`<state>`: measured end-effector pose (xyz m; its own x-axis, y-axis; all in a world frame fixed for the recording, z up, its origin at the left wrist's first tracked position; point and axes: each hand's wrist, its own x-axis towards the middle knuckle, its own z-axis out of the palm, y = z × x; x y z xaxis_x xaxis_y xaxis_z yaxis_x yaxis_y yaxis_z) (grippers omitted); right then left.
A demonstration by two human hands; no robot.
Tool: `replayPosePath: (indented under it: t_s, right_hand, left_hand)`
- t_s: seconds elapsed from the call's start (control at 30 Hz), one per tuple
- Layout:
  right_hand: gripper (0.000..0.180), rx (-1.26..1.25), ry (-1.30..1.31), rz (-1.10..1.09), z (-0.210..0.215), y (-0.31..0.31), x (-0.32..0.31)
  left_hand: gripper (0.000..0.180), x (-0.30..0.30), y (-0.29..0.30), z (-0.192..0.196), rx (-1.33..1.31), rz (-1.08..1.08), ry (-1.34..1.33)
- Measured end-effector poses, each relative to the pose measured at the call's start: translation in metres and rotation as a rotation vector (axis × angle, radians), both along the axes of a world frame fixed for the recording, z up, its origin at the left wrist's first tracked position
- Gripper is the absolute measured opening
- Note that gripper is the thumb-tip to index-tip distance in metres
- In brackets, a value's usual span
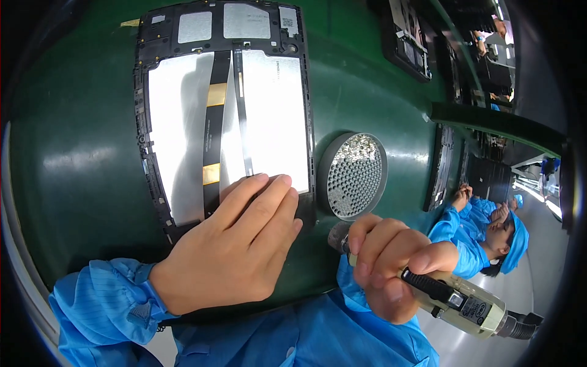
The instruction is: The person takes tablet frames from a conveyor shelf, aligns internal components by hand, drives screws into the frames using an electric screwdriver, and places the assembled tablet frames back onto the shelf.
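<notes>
At centre frame the left hand (235, 244) lies flat, fingers together, on the open tablet's (223, 116) lower edge, while the right hand (391, 266), lower right, grips an electric screwdriver (455, 300) beside the round screw tray (353, 175).

Opened tablet chassis (223, 116) lies flat on green belt; electric screwdriver (455, 300) gripped.

Green work surface (79, 159) with 1 open tablet frame (223, 116) and 1 round perforated screw tray (353, 175).
</notes>
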<state>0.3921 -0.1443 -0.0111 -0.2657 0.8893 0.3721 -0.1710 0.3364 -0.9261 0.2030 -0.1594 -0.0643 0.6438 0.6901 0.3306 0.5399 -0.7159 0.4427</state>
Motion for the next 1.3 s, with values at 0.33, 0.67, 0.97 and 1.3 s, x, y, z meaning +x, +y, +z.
replayPosePath:
  t_s: [0.33,0.67,0.97,1.3]
  right_hand:
    - [0.029,-0.008,-0.019,0.026,-0.004,0.000,-0.003]
    - [0.037,0.039,-0.055,0.149,-0.008,0.007,0.004]
    - [0.033,-0.044,-0.010,-0.109,-0.015,0.015,0.021]
    - [0.031,-0.027,-0.039,-0.118,-0.022,0.016,0.021]
  left_hand:
    - [0.020,0.001,-0.001,-0.002,-0.001,0.014,0.018]
    - [0.020,0.002,0.001,-0.001,-0.011,0.015,0.006]
    - [0.023,0.000,0.002,0.003,-0.046,-0.010,0.006]
    - [0.025,0.002,0.004,0.004,-0.047,-0.024,0.021]
